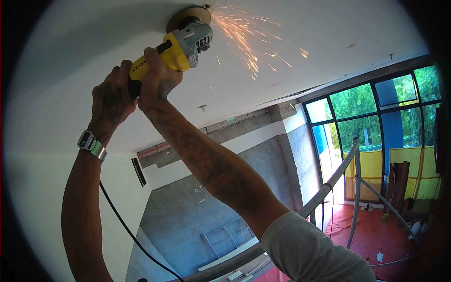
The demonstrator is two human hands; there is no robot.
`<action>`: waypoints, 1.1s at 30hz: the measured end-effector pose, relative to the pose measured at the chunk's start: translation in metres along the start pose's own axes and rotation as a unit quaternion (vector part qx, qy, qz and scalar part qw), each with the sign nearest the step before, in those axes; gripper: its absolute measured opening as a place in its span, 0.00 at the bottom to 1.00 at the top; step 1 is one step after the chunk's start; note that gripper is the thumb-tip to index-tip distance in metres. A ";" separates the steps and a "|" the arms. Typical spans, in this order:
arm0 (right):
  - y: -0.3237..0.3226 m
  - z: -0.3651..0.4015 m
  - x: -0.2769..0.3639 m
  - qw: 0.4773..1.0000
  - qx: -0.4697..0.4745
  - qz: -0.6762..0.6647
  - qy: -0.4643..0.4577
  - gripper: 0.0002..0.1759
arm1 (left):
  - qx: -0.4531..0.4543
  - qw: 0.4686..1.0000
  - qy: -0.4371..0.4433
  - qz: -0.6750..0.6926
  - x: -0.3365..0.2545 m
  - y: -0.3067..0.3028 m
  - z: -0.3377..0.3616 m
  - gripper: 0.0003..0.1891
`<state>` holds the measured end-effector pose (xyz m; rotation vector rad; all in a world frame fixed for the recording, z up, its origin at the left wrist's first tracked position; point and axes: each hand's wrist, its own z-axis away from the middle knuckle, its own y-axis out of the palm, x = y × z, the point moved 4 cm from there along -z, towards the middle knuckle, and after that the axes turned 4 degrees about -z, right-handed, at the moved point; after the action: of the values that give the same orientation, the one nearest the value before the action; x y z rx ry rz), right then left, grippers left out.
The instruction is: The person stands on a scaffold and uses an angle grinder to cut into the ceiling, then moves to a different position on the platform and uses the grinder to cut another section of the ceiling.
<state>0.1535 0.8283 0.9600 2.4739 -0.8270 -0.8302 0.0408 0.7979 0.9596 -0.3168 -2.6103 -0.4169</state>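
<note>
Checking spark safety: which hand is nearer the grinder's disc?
Right. The right hand wraps the angle grinder just behind the disc; the left hand holds its rear end, farther back.

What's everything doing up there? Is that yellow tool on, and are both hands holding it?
angle grinder: running, disc pressed to the ceiling.
sparks: flying off to the right.
left hand: shut on the grinder's black rear grip.
right hand: shut on its yellow body.
cord: hanging loose.
watch: strapped on the left wrist.

A white flat ceiling (94,42), grey bare concrete walls (188,207), a tall dark-framed window (376,113) with green trees outside, and a red floor covering (376,235).
</note>
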 end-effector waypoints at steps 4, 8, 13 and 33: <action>-0.003 0.006 -0.014 1.000 -0.002 0.004 0.007 0.17 | -0.007 1.000 0.012 -0.005 0.014 0.010 0.009 0.22; -0.001 0.007 -0.012 1.000 0.004 -0.012 -0.008 0.18 | -0.016 1.000 0.017 -0.012 0.015 0.012 0.009 0.22; -0.005 0.005 -0.019 1.000 -0.004 -0.003 -0.008 0.18 | -0.016 1.000 0.018 -0.006 0.017 0.016 0.010 0.23; -0.001 0.003 -0.007 1.000 0.008 0.000 0.000 0.19 | -0.008 1.000 0.005 -0.002 0.008 0.006 0.005 0.22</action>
<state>0.1473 0.8327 0.9605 2.4869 -0.8369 -0.8270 0.0337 0.8067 0.9603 -0.3142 -2.5996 -0.4410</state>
